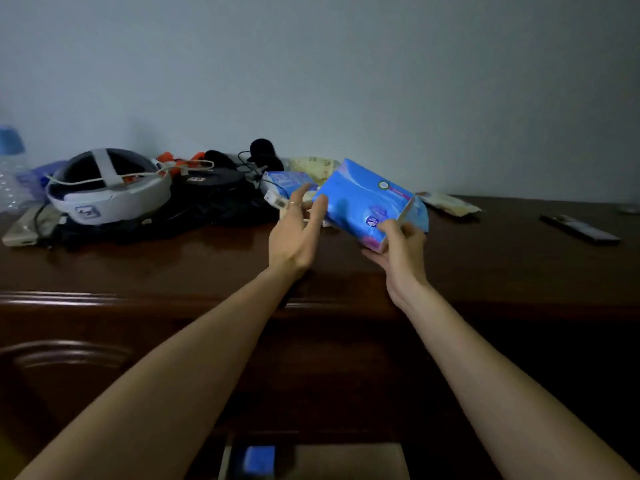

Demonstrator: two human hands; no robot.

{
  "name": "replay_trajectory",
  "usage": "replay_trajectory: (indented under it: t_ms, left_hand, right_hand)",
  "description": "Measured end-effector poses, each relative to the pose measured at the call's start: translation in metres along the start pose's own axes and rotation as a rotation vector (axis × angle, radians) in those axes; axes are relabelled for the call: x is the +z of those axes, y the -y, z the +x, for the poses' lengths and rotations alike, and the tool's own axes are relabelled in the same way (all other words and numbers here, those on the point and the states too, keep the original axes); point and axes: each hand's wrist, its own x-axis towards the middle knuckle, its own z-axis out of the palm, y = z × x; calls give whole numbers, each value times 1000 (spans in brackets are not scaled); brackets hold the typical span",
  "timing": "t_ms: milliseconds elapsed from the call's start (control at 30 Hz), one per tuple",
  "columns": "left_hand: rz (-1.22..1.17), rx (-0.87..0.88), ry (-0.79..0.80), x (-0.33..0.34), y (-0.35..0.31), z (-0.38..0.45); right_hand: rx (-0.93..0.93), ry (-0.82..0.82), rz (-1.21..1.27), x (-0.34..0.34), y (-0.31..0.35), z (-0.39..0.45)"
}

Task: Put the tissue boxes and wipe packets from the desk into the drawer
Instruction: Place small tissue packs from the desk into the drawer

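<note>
My right hand (398, 251) grips the near corner of a blue tissue pack (367, 199) and holds it tilted above the dark wooden desk (207, 261). Beside the pack's left edge, my left hand (296, 233) is open with its fingers spread, fingertips close to the pack. A second blue tissue pack (285, 180) lies behind my left hand. At the back sits a yellowish patterned packet (313, 166), and a pale wipe packet (448, 202) lies to the right. The open drawer (349, 459) shows at the bottom edge with a blue item (259, 460) inside.
A white-and-grey headset (107, 188) with a cable sits on dark bags (207, 199) at the left. A water bottle (10, 168) stands at the far left. A dark remote-like bar (580, 228) lies at the right.
</note>
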Motion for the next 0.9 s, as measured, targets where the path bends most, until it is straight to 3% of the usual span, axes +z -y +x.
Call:
replay_trajectory:
  t_ms: [67, 167, 367, 467, 567, 633, 733, 900]
  left_hand:
    - [-321, -73, -9, -9, -20, -40]
    - [-644, -148, -85, -38, -38, -91]
    - [-545, -274, 81, -89, -1, -201]
    - [-329, -478, 246, -86, 46, -251]
    - [-105, -705, 320, -65, 101, -289]
    - [180, -784, 462, -52, 141, -310]
    - [377, -788, 613, -50, 199, -343]
    - [757, -623, 641, -57, 279, -385]
  right_hand:
    - [-101, 124, -30, -3, 3, -45]
    - [-93, 372, -87, -14, -3, -107]
    - [191, 518, -240, -57, -49, -179]
    - [558, 639, -379, -84, -101, -201]
    - [925, 690, -360, -117, -160, -215]
    - [1134, 659, -336, -136, -201, -220]
    - [1280, 490, -420, -159, -265, -226]
    - [1123, 120, -457, -156, -357, -217]
